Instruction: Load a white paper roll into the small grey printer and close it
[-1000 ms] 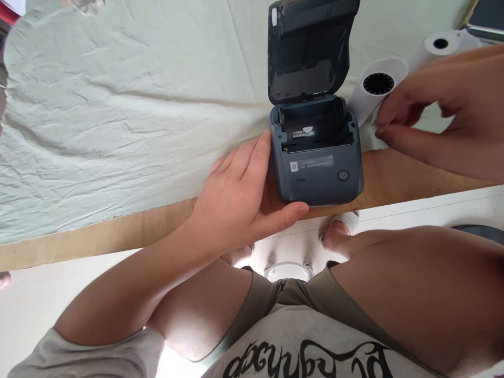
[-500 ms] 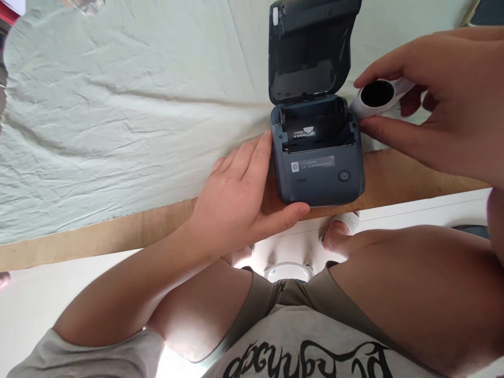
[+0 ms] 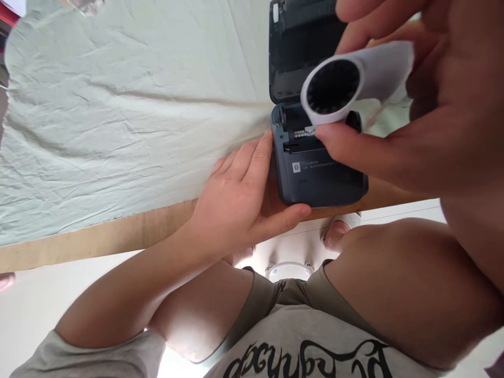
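A dark blue label printer (image 3: 323, 186) sits at the table's front edge with its lid (image 3: 305, 58) raised and the paper bay uncovered. My left hand (image 3: 236, 189) lies stretched out along the printer's left side, fingertips touching it and the thumb by its front edge. In my right hand (image 3: 409, 115) is a white label roll (image 3: 374, 68) with a dark hollow core, pinched between thumb and fingers. The roll is above the bay's right part, hiding it along with some of the lid. A loose end of paper hangs from the roll.
A pale green cloth (image 3: 137, 131) with creases covers the table, leaving a wooden front edge (image 3: 118, 233) bare. A clear object (image 3: 88, 5) is at the top left, partly cut off. My legs are below the table edge.
My right hand has brought the label roll left and up from beside the printer to above its bay. My left hand and the printer have barely moved.
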Available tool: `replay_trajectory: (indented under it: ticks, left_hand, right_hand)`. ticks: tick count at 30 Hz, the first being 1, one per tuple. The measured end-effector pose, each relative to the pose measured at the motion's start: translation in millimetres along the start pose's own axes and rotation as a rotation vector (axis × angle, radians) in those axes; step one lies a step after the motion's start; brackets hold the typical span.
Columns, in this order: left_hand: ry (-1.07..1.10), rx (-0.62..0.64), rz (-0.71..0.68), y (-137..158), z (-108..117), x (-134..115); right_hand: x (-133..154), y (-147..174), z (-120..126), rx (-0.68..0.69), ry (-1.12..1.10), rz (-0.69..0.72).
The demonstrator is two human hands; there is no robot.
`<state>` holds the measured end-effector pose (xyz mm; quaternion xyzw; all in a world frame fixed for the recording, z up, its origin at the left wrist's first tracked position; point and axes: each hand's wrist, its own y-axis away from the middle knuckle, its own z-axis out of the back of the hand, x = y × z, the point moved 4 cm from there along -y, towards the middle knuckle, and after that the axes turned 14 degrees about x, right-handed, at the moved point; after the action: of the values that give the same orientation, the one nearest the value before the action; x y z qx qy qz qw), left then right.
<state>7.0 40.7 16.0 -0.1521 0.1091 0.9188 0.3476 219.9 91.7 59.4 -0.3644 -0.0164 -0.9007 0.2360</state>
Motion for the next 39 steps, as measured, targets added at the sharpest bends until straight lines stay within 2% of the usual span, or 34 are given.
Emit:
replay_trajectory:
  ticks: [3,5,9,14,19,24,27,34,39]
  left_hand:
    - [-0.002,-0.007,-0.006,0,-1,1]
    - [0.003,-0.011,-0.011,1,-2,1]
    - [0.022,-0.028,-0.009,2,-3,1]
    - [0.025,-0.014,0.016,2,-3,0]
    - [0.029,-0.006,0.018,2,-2,1]
    - [0.028,0.000,0.007,2,-1,2]
    - [0.021,0.003,0.017,2,-1,2]
    - [0.035,0.025,0.031,0,0,0]
    - [0.043,0.016,0.046,0,0,2]
  right_hand:
    - [12,-8,-11,0.150,0.197,0.021]
    - [16,-7,-14,0.188,0.319,0.048]
    - [13,-1,-7,0.118,0.421,0.106]
    - [-2,-4,2,0.137,0.450,0.043]
    - [-1,-5,-4,0.172,0.348,0.001]
    - [-1,-6,-7,0.176,0.263,0.041]
    - [-2,-6,-6,0.137,0.250,0.062]
    - [-2,-8,-2,0.055,0.085,0.018]
    - [-1,-10,-5,0.075,0.029,0.075]
